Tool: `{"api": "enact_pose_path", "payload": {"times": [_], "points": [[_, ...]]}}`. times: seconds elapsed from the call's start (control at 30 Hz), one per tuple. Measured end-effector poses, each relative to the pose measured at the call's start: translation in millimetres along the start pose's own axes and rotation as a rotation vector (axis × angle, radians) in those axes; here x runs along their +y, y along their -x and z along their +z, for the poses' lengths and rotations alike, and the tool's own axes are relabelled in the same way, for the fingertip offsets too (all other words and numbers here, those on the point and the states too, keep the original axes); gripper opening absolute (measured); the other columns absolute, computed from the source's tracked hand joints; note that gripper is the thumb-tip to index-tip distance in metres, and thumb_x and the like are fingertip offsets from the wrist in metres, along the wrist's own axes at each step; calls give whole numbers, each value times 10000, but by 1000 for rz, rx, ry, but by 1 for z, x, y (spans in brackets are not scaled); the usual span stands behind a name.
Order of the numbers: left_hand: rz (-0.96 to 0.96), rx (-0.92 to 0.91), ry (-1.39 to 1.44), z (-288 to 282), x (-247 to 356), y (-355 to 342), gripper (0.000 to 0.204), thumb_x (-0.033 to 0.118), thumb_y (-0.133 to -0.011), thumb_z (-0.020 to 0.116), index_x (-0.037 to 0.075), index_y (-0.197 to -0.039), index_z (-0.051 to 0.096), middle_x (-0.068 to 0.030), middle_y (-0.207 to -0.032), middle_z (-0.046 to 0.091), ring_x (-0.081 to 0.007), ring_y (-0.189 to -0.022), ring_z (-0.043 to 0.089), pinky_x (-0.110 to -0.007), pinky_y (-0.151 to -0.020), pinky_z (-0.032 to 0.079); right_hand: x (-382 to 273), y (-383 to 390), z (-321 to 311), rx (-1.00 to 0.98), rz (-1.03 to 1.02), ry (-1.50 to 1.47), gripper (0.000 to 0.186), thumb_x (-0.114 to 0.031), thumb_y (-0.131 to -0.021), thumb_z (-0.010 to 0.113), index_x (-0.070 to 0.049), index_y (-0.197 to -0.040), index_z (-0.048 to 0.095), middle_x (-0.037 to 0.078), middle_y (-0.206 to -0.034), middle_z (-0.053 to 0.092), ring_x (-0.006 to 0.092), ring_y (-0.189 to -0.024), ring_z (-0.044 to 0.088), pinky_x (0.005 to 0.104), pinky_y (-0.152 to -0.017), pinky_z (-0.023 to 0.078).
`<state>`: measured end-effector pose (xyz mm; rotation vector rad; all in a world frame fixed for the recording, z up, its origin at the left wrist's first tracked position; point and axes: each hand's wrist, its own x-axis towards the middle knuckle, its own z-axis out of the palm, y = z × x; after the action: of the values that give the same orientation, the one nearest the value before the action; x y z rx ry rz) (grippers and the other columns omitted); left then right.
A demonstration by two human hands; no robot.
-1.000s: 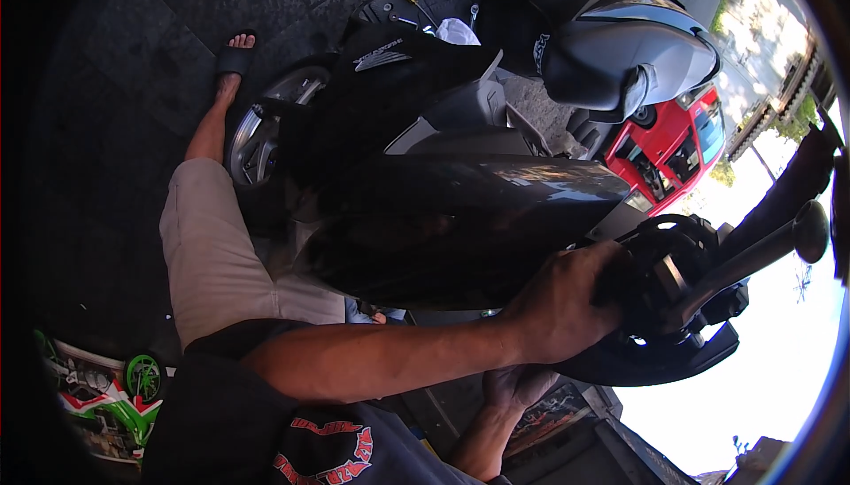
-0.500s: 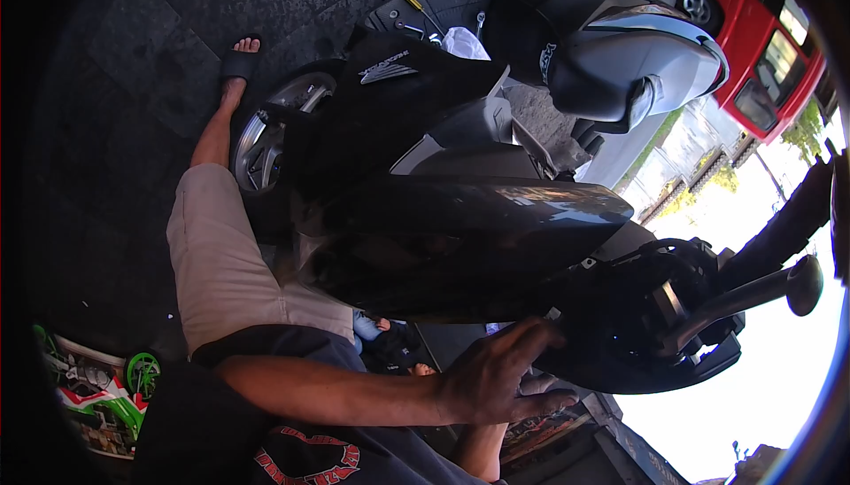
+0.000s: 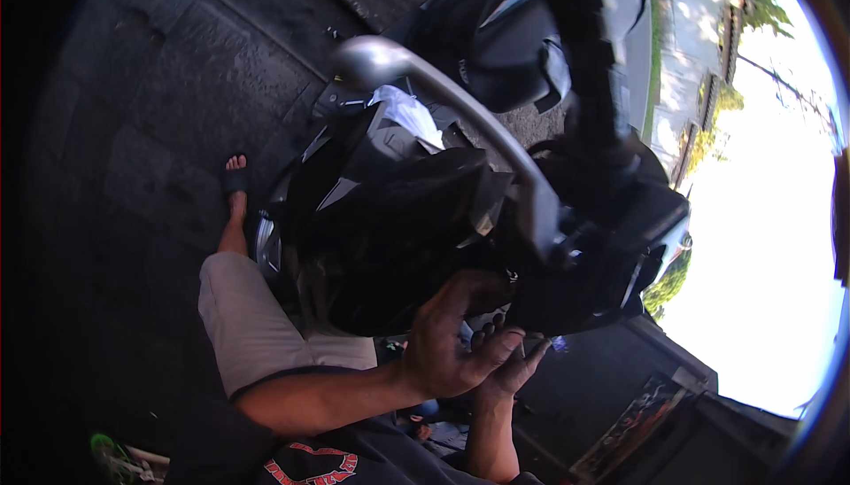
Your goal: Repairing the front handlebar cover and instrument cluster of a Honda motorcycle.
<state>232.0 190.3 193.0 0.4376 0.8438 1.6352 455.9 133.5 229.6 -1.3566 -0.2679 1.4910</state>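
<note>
My left hand (image 3: pixel 447 343), fingers bent against the scooter's dark handlebar housing (image 3: pixel 580 286), my right hand (image 3: pixel 503 379) just beside it near the housing's edge, whether either grip holds anything I cannot tell, a silver lever (image 3: pixel 478 118) curving out.

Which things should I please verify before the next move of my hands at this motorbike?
1. Left hand near the dark front cover: ok.
2. Right hand close beside the left: ok.
3. What either hand grips: cannot tell; shadow and overlap hide it.
4. Silver lever apart from both hands: ok.
5. Sandaled foot apart from the wheel: ok.
6. Sharp view of the lever: not ok, its end is blurred.
</note>
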Motion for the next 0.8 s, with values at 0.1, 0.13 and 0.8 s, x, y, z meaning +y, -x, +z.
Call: {"api": "enact_pose_path", "payload": {"times": [0.1, 0.13, 0.8], "points": [[15, -115, -117, 4, -5, 12, 418, 342, -899, 692, -32, -1050, 583, -159, -961, 634, -227, -821, 672, -331, -722, 539, 17, -3, -21, 401, -49, -34, 515, -527, -985, 508, -48, -1161, 570, 108, -1008, 640, 279, -852, 602, 424, -767, 483], [45, -119, -136, 1, -4, 19, 402, 334, -907, 677, -32, -1042, 583, -153, -949, 636, -208, -806, 661, -313, -716, 531, 26, -5, -26, 453, -44, -48, 352, -377, -953, 638, -51, -1080, 597, 81, -955, 644, 237, -839, 615, 405, -763, 503], [-891, 292, -1910, -117, 93, 101, 382, 372, -1025, 525, 16, -947, 638, -17, -747, 616, -87, -655, 547, -261, -597, 441, 137, -80, -205, 524, 54, -458, 145, -172, -919, 702, -51, -983, 655, -31, -814, 598, 22, -644, 482, 192, -599, 396]]}}
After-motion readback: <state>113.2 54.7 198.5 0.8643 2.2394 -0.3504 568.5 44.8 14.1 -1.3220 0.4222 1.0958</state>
